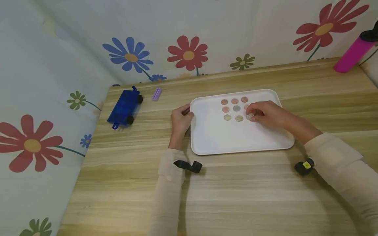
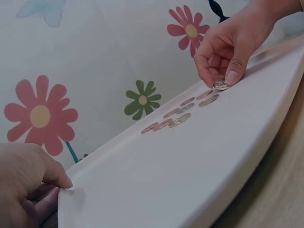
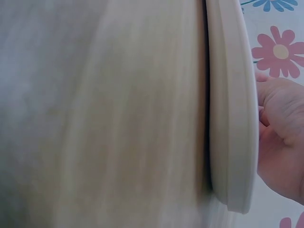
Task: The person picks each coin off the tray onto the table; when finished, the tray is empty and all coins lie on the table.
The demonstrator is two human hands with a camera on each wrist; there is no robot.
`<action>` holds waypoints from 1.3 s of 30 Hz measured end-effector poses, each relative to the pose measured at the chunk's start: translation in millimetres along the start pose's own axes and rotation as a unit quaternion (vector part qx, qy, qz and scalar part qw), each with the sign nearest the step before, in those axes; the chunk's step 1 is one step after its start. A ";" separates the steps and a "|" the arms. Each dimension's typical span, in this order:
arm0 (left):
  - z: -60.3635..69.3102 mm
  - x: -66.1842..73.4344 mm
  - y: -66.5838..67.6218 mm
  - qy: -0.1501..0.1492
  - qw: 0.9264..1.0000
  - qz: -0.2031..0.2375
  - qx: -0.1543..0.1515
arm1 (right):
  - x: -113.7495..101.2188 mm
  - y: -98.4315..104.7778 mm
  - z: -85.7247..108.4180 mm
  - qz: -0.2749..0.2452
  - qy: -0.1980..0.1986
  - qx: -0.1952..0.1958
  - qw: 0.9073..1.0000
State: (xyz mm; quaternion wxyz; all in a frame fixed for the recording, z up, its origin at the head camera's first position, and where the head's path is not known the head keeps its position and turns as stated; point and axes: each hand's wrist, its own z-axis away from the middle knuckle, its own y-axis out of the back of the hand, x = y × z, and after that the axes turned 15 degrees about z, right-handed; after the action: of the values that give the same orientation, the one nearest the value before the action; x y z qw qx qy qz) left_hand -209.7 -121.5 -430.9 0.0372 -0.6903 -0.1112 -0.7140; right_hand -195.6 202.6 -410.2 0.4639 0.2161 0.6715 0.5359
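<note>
Nine coins (image 1: 236,108): three rows of three toward the far side of the white tray (image 1: 218,137); far row coppery, middle row silvery between two coppery ones, near row pale gold to silvery.
Pinched coin (image 2: 221,85): pale and shiny, at the near row's right end; I can't tell whether it touches the tray.
Hard to see: the middle row's right coin, partly behind the right hand (image 1: 267,113); the coins' markings, too small to read; all coins in the right wrist view, where the tray's rim blocks them.
Right hand: over the tray's right part, thumb and fingers pinching that one coin, just beside the others.
Left hand (image 1: 181,121): gripping the tray's left edge, well apart from the coins.
</note>
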 end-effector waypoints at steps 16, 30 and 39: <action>-4.3 4.8 -2.0 0.004 1.000 0.023 -0.004 | 1.6 10.0 -2.6 -0.016 -0.027 -0.024 0.999; -4.3 2.5 1.5 0.007 1.000 0.016 -0.002 | 1.3 8.7 -4.3 -0.023 -0.023 -0.012 0.999; -1.1 -1.9 2.9 0.002 1.000 0.011 -0.004 | -1.6 4.4 -1.4 -0.021 -0.035 -0.029 0.999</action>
State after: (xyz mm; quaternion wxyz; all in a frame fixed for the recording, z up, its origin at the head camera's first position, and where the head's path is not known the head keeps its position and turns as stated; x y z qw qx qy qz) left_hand -210.1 -124.7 -432.5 0.0422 -0.6903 -0.1006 -0.7153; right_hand -196.9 202.1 -405.5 0.5048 0.2070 0.6433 0.5371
